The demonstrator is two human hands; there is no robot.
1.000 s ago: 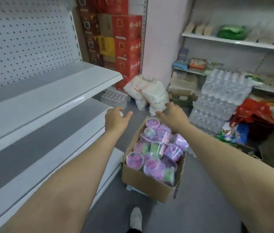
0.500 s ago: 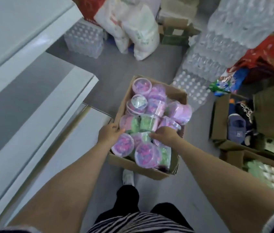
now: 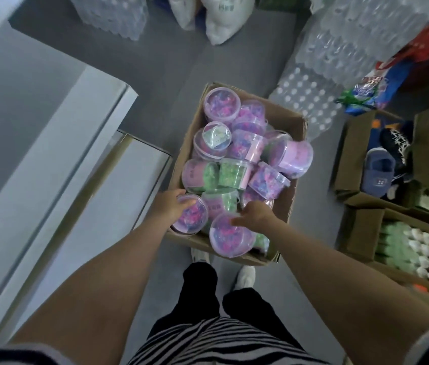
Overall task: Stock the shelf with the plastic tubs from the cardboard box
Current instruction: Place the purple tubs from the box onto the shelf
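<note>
An open cardboard box (image 3: 284,114) stands on the grey floor in front of me, heaped with several clear plastic tubs of pink, purple and green contents. My left hand (image 3: 170,205) grips the rim of a tub (image 3: 192,219) at the box's near left corner. My right hand (image 3: 254,214) is closed over the far edge of another tub (image 3: 230,238) at the near side. The white shelf unit (image 3: 58,159) runs along the left, with its bottom shelf (image 3: 108,196) right beside the box.
Shrink-wrapped water bottle packs (image 3: 340,48) are stacked to the right of the box, with another pack (image 3: 113,11) at top left. White sacks (image 3: 221,19) lie beyond. Boxes of slippers (image 3: 379,164) and green bottles (image 3: 403,246) stand at the right. My shoe (image 3: 245,277) touches the box's near edge.
My view has tipped down from the shelves to the box. Both hands dropped from the box's far end to its near side and closed on two tubs there.
</note>
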